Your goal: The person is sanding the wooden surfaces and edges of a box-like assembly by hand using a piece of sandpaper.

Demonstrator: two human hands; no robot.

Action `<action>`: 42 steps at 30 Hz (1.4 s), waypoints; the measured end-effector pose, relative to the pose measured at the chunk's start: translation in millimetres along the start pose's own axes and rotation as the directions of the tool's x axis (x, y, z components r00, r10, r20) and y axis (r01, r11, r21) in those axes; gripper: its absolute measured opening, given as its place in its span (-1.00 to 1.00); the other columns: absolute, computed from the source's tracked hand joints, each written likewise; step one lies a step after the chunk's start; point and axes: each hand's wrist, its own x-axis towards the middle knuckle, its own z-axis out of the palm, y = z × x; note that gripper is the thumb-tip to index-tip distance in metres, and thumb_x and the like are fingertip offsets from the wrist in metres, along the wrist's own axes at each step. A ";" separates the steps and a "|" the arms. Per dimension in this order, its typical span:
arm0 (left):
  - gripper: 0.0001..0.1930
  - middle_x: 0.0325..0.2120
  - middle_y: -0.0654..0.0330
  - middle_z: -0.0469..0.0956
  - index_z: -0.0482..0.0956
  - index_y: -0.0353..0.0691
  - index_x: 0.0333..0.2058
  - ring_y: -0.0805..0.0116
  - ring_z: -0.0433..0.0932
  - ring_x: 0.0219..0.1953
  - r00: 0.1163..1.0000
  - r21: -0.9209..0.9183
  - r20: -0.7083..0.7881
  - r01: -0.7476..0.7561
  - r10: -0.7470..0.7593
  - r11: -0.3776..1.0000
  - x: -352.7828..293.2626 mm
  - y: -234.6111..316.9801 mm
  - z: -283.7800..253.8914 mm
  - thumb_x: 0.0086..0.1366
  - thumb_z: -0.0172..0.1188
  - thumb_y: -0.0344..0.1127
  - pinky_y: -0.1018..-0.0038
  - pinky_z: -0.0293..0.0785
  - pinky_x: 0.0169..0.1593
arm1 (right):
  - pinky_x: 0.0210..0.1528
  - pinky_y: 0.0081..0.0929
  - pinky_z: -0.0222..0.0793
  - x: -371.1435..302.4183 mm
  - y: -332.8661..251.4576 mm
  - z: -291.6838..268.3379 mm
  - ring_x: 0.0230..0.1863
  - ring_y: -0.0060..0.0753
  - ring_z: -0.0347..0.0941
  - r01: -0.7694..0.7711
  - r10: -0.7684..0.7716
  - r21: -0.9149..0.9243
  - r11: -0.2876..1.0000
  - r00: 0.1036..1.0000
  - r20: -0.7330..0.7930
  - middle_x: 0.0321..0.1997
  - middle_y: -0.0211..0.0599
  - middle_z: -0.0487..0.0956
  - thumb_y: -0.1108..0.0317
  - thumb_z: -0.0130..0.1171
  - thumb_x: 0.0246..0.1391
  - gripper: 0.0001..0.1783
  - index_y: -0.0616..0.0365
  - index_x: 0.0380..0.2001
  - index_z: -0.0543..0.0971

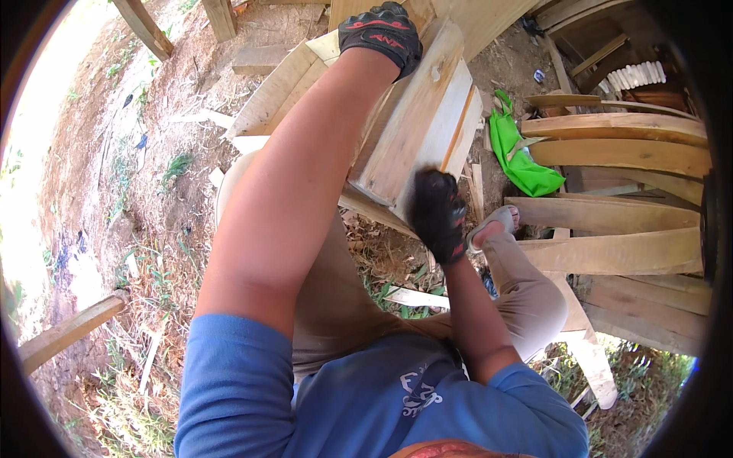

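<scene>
My left hand (384,37), in a black glove with red trim, reaches far forward over the wooden boards. Its fingers are curled closed, and whatever they hold is hidden beneath the glove. Closer to me, my right hand (438,217), gloved the same way, is at the near right end of a thick pale plank (412,114). Motion smears its fingers, so I cannot see whether they grip anything. Beside the plank runs a lighter board (450,122) with an orange-brown strip. Another board (279,90) sticks out to the left under my forearm.
A bright green bag (521,153) lies on the dirt to the right. Beyond it, several curved planks (618,159) are stacked side by side. Wood scraps (416,297) litter the ground between my legs. A wooden post (72,330) juts in at the left.
</scene>
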 end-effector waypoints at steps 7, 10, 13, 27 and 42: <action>-0.44 0.09 -0.16 0.69 0.47 -0.33 0.19 -0.21 0.68 0.14 0.999 -0.075 0.035 -0.013 0.016 0.997 -5.7 6.8 -14.9 0.43 0.12 0.01 -0.04 0.56 0.23 | -0.03 0.04 0.57 126.0 107.0 29.1 -0.10 0.17 0.63 -0.167 0.166 -0.040 0.985 0.986 -0.029 -0.19 -0.05 0.68 0.37 0.08 0.23 -0.83 0.05 -0.22 0.65; -0.45 0.10 -0.19 0.68 0.47 -0.35 0.19 -0.21 0.68 0.15 1.000 -0.084 0.030 0.006 -0.004 0.996 -3.4 5.3 -10.2 0.44 0.11 0.00 -0.04 0.55 0.25 | 0.02 0.07 0.57 180.5 143.7 20.1 -0.01 0.15 0.66 -0.331 0.349 -0.113 0.937 0.900 0.262 -0.10 -0.09 0.73 0.29 0.06 0.25 -0.79 0.01 -0.18 0.66; -0.45 0.11 -0.19 0.67 0.47 -0.35 0.19 -0.21 0.68 0.15 0.999 -0.092 0.033 0.008 -0.005 0.996 -2.5 8.6 -11.7 0.44 0.11 -0.01 -0.04 0.54 0.25 | 0.02 0.10 0.57 176.3 167.6 41.4 -0.03 0.16 0.67 -0.225 0.235 -0.209 0.952 0.972 0.027 -0.13 -0.11 0.74 0.20 0.03 0.29 -0.75 -0.03 -0.19 0.68; -0.44 0.06 -0.16 0.69 0.48 -0.33 0.13 -0.21 0.70 0.09 0.999 -0.027 -0.024 -0.036 0.035 0.999 -1.4 -2.4 -0.2 0.42 0.16 0.06 -0.03 0.60 0.18 | 0.00 0.08 0.53 -3.6 -26.6 -18.1 0.02 0.19 0.55 -0.054 0.054 -0.025 0.998 0.999 0.007 -0.02 -0.05 0.64 0.39 0.10 0.33 -0.68 0.10 0.11 0.60; -0.44 0.10 -0.16 0.68 0.48 -0.33 0.17 -0.22 0.67 0.15 0.997 -0.056 0.071 -0.022 0.026 0.998 -6.4 8.1 -13.4 0.41 0.15 0.02 -0.06 0.57 0.21 | -0.04 0.09 0.61 34.5 34.6 0.8 -0.05 0.20 0.66 -0.246 0.259 -0.098 0.964 0.954 0.151 -0.05 0.03 0.70 0.26 0.03 0.43 -0.65 0.06 0.17 0.59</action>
